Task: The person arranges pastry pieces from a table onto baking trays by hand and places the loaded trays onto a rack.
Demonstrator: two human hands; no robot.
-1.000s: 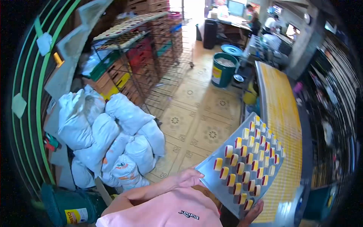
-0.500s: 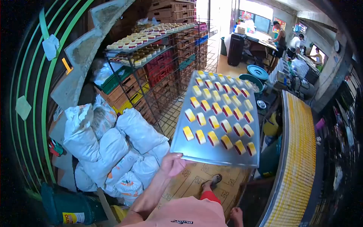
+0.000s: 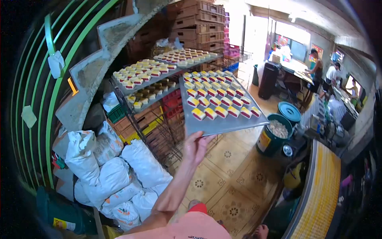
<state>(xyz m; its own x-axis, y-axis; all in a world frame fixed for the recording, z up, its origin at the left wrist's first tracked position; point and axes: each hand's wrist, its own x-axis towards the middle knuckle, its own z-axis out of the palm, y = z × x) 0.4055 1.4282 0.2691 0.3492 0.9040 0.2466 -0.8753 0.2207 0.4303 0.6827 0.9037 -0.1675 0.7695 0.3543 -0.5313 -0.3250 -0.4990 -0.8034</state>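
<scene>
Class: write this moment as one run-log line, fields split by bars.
left hand: gripping tray edge | tray: raised, rows of yellow-topped pieces | rack: more filled trays | white sacks: piled at left

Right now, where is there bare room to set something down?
The tiled floor has a bare stretch between the white sacks and the green bin. The tray in the left hand has a bare strip between its nearest row of pastries and the near edge. It is crowded on the rack's upper trays, covered with similar pastries.
</scene>
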